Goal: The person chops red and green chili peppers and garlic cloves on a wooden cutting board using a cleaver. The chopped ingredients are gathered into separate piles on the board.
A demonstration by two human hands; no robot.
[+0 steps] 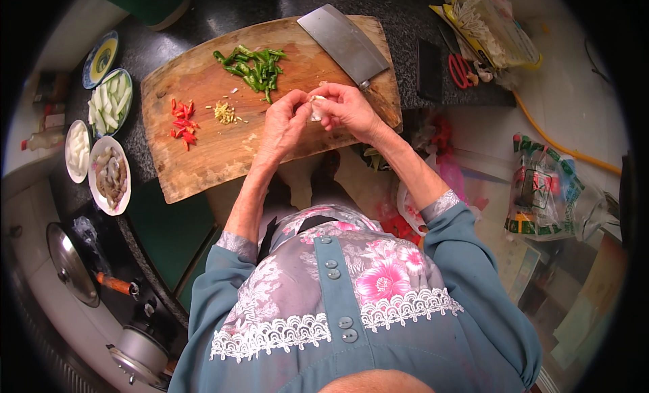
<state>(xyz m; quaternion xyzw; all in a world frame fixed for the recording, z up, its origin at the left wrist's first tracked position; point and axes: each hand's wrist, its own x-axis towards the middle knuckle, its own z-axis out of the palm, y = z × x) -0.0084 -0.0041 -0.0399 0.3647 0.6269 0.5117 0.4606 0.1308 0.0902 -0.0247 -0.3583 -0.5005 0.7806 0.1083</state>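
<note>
My left hand and my right hand meet above the front part of a wooden cutting board. Between their fingertips they grip white garlic, partly covered by the fingers. Behind my right hand a cleaver lies flat, its handle end hidden by that hand. Sliced green peppers lie on the board beyond my left hand. Further left are a small heap of chopped pale yellow pieces, perhaps ginger, and cut red chili peppers.
Left of the board stand a plate of pale green slices, a dish of white slices, a dish of raw shrimp and a patterned dish. At right lie a dark phone and red-handled scissors. A lidded pan sits lower left.
</note>
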